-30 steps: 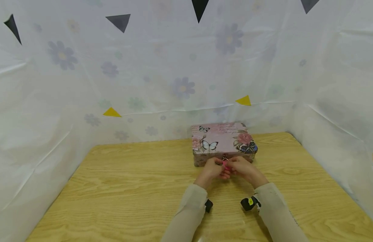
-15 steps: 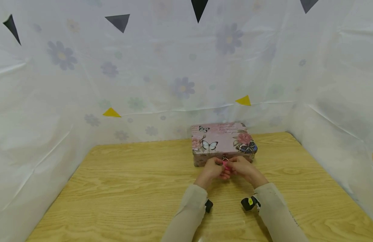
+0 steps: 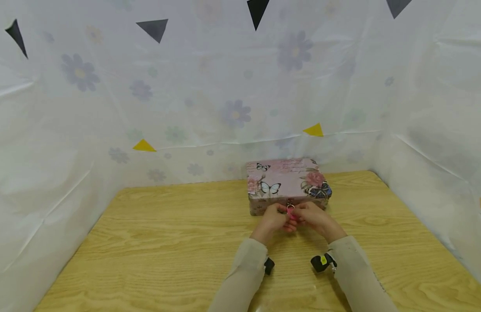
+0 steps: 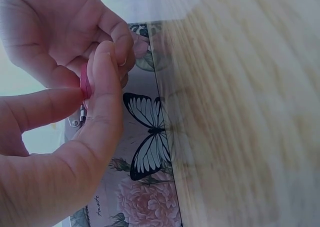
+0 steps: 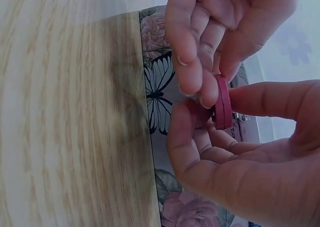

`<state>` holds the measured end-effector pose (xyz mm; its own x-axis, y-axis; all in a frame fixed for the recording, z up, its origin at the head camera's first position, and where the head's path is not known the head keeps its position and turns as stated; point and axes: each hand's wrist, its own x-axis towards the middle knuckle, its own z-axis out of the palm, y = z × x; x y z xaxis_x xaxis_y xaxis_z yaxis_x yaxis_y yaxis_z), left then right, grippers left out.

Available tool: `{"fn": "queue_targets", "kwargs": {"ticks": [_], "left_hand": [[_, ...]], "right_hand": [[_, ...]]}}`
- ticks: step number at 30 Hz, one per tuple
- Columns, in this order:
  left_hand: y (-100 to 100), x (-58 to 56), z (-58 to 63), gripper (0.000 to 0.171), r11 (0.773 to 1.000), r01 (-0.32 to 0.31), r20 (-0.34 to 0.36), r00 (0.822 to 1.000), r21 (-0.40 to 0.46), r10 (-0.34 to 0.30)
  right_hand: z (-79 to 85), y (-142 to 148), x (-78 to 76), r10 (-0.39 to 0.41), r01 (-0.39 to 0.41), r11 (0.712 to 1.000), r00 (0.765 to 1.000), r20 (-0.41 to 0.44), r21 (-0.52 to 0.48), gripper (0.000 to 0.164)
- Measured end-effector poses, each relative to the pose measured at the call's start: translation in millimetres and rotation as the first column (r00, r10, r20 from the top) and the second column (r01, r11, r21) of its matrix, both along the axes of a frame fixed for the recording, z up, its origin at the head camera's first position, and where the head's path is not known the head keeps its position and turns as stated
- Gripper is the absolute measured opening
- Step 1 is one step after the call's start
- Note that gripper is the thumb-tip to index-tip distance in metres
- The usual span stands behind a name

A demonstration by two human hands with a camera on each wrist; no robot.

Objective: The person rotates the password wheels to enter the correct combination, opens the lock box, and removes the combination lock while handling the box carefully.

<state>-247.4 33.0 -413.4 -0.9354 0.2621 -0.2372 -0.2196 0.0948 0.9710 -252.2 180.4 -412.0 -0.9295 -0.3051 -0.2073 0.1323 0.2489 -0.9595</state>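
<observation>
1. Pinching a small pink piece (image 3: 290, 211) from the person's left side, the left hand (image 3: 272, 217) has its thumb on one side and its index finger on the other.
2. Holding the same piece from the opposite side, the right hand (image 3: 312, 215) presses it between thumb and a curled index finger, as the right wrist view shows.
3. Lying between the two hands, the pink piece is partly covered by fingers; the fingertips of both hands nearly meet around it.
4. Just above the piece in the head view, a metal ring (image 3: 290, 206) shows at the clasp (image 3: 290, 201) on the front of a floral box (image 3: 289, 180).
5. Both hands are directly before the box's front face, near the middle of its long side; the lid looks closed.
6. Beyond the left fingers, a black-and-white butterfly print (image 4: 150, 137) shows on the box.
7. Resting on the wood-grain table (image 3: 178, 229), the box stands near the far edge, right of centre.
8. Pale sleeves (image 3: 238, 275) cover the forearms, and behind the table hangs flower-printed sheeting (image 3: 197, 78).
</observation>
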Motion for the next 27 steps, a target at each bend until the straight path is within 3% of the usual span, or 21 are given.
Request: {"fn": "queue_targets", "kwargs": {"ticks": [7, 15, 27], "left_hand": [[0.6, -0.3, 0.8, 0.011, 1.0, -0.007, -0.004, 1.0, 0.012, 0.007], [1.8, -0.4, -0.9, 0.012, 1.0, -0.014, -0.001, 1.0, 0.011, 0.014], [2.5, -1.0, -0.7, 0.014, 1.0, -0.02, 0.018, 1.0, -0.009, 0.021]], "right_hand": [[-0.9, -1.6, -1.8, -0.019, 0.019, 1.0, 1.0, -0.015, 0.016, 0.027], [2.0, -1.6, 2.2, 0.013, -0.01, 0.999, 0.998, -0.056, 0.047, 0.027], [1.4, 2.2, 0.2, 0.037, -0.037, 0.999, 0.999, -0.007, -0.016, 0.032]]}}
